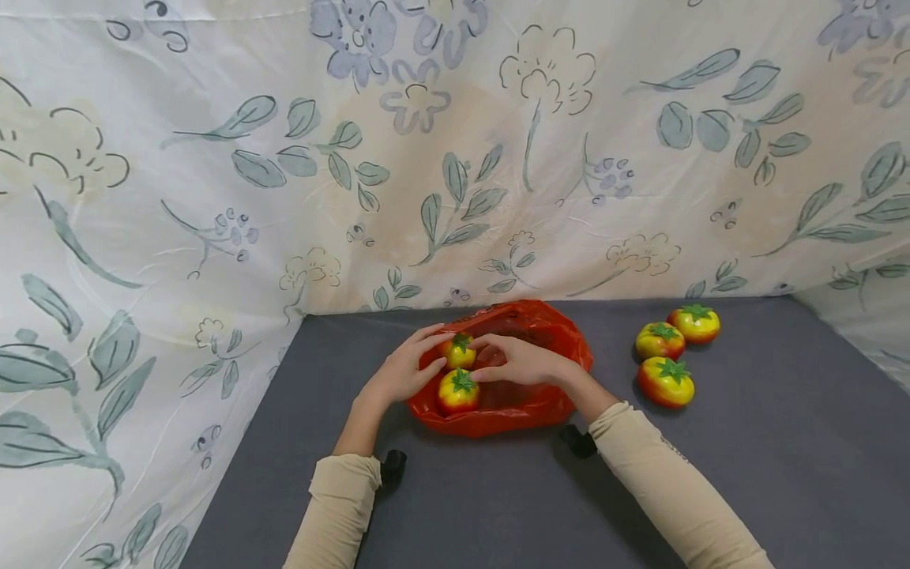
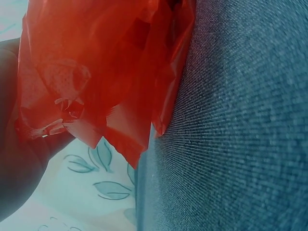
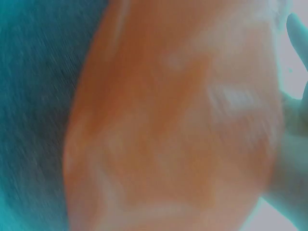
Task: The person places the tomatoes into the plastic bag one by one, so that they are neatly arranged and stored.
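A crumpled red plastic bag [image 1: 472, 423] stands open on the dark table. Inside its left part sit two glossy yellow-and-red tomatoes, a rear tomato [image 1: 460, 353] and a front tomato [image 1: 457, 393], both with green leafy tops. My left hand [image 1: 404, 370] lies over the bag's left rim, fingers reaching inward and thumb apart beside the tomatoes. From the right, my right hand [image 1: 522, 361] reaches over the bag, forefinger by the rear tomato and thumb by the front one's leaves; contact is unclear. Red plastic hides most of the fingers in both wrist views.
Three more yellow-and-red tomatoes stand right of the bag: one at the back [image 1: 694, 324], one in the middle [image 1: 659, 341] and one in front [image 1: 666, 382]. A flowered cloth [image 1: 455, 158] hangs behind the table and along its left side.
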`<state>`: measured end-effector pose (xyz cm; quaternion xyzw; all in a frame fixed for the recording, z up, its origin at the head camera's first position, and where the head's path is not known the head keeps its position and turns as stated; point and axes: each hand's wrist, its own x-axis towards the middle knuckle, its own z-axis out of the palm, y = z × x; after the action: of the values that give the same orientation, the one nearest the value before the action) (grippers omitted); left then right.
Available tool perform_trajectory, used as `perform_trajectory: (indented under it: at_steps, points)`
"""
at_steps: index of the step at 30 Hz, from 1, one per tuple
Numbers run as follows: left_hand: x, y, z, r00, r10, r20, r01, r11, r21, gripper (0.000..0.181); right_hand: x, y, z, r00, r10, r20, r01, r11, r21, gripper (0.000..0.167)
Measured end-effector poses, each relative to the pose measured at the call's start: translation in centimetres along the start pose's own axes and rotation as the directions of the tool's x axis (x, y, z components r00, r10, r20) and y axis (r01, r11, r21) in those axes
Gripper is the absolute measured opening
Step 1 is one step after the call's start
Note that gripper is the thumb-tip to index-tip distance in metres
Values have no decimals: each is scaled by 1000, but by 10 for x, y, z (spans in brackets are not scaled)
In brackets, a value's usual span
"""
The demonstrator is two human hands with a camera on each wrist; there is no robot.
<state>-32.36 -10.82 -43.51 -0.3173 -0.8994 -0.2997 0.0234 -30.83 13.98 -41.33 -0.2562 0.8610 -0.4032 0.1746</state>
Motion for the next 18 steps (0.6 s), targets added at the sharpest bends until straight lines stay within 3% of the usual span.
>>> perform_trajectory:
  at_steps: [9, 13, 18]
  points:
    - [1, 0, 2, 1000, -8, 9, 8, 1000, 2, 48, -27, 1, -34, 986, -44, -159, 61, 993, 103, 61]
    - [0, 1, 2, 1000, -13, 10, 12, 1000, 4, 48, -46, 5, -52, 961, -9, -275, 37, 994, 98, 62]
    - [0, 1, 2, 1000, 12, 5, -12, 1000, 15, 48, -68, 16, -72, 921, 69, -383, 4, 983, 185, 64]
